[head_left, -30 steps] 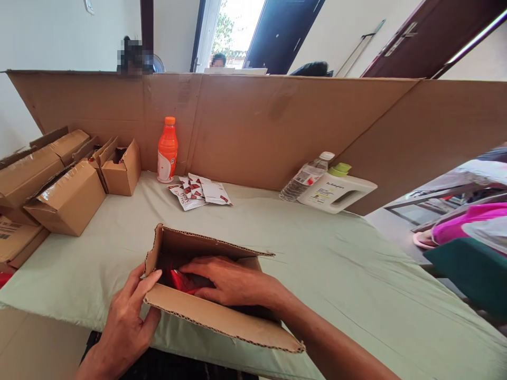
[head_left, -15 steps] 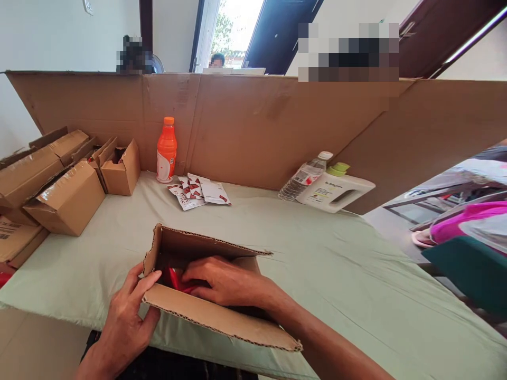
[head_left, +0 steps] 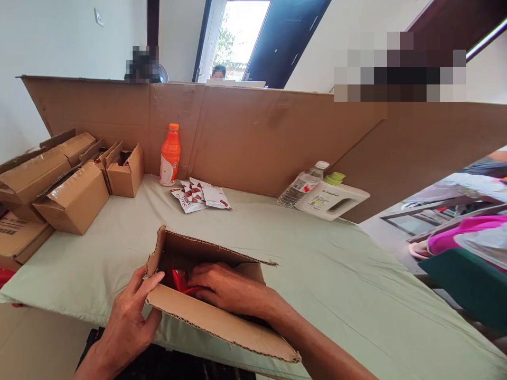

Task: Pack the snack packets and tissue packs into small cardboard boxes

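While the left hand [head_left: 132,311] held the open cardboard box [head_left: 222,321] by its left end, with the thumb over the rim near the corner and the other fingers against the outside of the wall, the right hand [head_left: 225,285] reached down inside it. There the right fingers were bent close against a shiny red packet [head_left: 179,281], which lay toward the left end of the box, partly hidden; whether they had closed on it could not be told. The box sat at the near side of the green-draped surface [head_left: 336,295].

Farther back, several white packets [head_left: 216,196] with dark red markings lay overlapping one another, just in front and to the right of an upright orange bottle [head_left: 170,153]. To the left stood a group of brown cartons [head_left: 73,200], crowded together, some with their tops open. Toward the right, a clear bottle [head_left: 301,186] was tilted just beside a white jug [head_left: 330,202]. Behind all these rose a cardboard partition [head_left: 245,137].
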Motion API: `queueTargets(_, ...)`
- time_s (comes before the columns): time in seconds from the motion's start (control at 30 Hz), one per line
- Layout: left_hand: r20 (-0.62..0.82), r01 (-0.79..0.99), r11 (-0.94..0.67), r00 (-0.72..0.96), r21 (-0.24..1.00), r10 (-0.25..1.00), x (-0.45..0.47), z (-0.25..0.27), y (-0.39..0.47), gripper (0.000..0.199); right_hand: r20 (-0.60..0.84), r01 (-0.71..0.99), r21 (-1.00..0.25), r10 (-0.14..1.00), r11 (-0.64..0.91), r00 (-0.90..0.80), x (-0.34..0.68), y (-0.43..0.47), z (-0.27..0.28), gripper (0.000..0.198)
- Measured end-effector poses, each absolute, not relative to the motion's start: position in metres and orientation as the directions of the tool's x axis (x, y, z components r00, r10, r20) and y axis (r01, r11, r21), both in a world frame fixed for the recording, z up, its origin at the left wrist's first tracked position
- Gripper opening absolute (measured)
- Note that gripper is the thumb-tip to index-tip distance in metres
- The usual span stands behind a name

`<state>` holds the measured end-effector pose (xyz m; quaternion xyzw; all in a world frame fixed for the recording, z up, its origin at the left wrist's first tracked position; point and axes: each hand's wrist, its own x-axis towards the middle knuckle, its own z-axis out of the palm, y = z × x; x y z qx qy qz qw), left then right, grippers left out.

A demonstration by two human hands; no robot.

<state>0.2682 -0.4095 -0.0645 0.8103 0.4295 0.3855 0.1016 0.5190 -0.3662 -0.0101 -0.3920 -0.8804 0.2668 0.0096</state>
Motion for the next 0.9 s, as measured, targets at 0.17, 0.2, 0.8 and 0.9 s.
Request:
queueTargets(0.17,0.565,0.587,-0.629,0.323,0.510,0.759,0.271,-0.061,-0.408,0.058,-0.121,0.697,-0.462,0.739,0.548,-0.662,0.523,-0.363,-0.016,0.035)
queueTargets(0.2,0.559,0.585,-0.626,0.323,0.516,0.763,0.271,-0.061,-0.407,0.057,-0.098,0.690,-0.472,0.746,0.548,-0.659,0.524,-0.363,-0.017,0.037)
queueTargets(0.8,0.658,0.589,-0.688,0.322,0.423,0.681,0.269,-0.045,-0.404,0.036,-0.322,0.768,-0.469,0.726,0.436,-0.608,0.529,-0.364,-0.003,0.054)
queueTargets(0.9,0.663,0.588,-0.702,0.342,0.402,0.666,0.267,-0.036,-0.401,0.032,-0.310,0.856,-0.315,0.808,0.409,-0.500,0.536,-0.368,-0.003,0.050)
